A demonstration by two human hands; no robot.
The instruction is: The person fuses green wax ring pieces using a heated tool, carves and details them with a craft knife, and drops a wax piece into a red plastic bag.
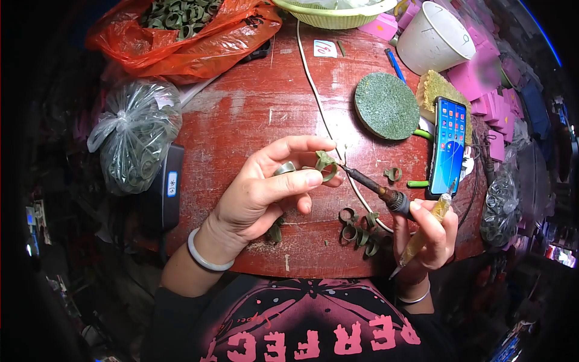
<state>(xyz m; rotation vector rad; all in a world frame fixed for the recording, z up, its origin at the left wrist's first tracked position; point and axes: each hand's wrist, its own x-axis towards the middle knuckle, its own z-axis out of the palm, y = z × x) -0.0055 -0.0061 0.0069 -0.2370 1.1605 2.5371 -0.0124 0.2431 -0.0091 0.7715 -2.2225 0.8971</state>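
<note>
Between thumb and fingertips, my left hand (259, 184) pinches a green wax ring (326, 167) with a wider, shaped top. A silver-coloured band (285, 168) shows at that hand's fingers; whether it is worn or held I cannot tell. My right hand (433, 238) grips a soldering iron (365, 182), its dark tip at or very near the ring's top. A thin tool with a yellowish handle (416, 244) is also held across the right fingers. Below the iron lie several loose green rings (360, 234), and one more green ring (392, 174) lies above it.
A round green pad (386, 105) and a propped phone (448, 148) stand to the right, near a white bucket (435, 39). A white cord (313, 90) crosses the red table (241, 120). Left are a tied clear bag (139, 142) and an orange bag (241, 42) of green rings.
</note>
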